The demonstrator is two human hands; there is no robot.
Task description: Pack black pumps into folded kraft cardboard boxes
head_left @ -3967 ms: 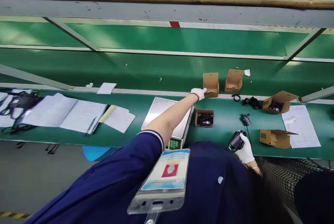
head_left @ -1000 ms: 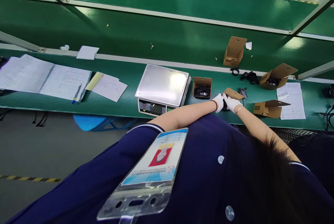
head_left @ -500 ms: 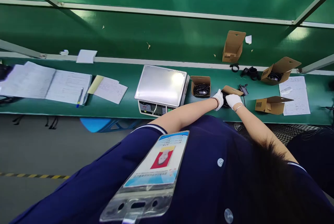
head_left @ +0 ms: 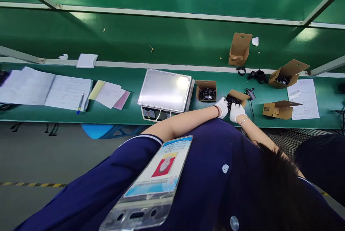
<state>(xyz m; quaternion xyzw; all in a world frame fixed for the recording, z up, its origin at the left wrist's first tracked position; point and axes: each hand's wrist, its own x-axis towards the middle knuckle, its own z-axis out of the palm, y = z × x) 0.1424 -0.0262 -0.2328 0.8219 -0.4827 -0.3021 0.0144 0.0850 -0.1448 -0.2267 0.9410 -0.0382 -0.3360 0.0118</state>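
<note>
I have the cardboard box [head_left: 241, 96] in view close to the front edge of the desk [head_left: 115, 74], right of its middle, with its flap standing open and a coil of black cable [head_left: 232, 100] inside. My left hand [head_left: 223, 107], in a white glove, has its fingers at the left side of the box; my right hand [head_left: 236, 112], gloved too, has its fingers at the front side. Both seem to touch the box, but I cannot tell from here how firmly either one grips.

Just left of the left hand I see a second open box [head_left: 202, 83] holding another black coil, and beside that a scale [head_left: 164, 89] with a bare metal plate. Right of the hands lies a black plug [head_left: 250, 93], its cord running toward the front edge. Further right, an open low box [head_left: 279, 110] rests near that edge, beside a written sheet [head_left: 307, 103].

Toward the back edge I have black rings [head_left: 241, 70], a box with a wide flap [head_left: 293, 68], and a tall open box [head_left: 239, 49]. Well to the left lie loose papers [head_left: 109, 94] and an open notebook [head_left: 37, 85] with a pen [head_left: 80, 104] on it.
</note>
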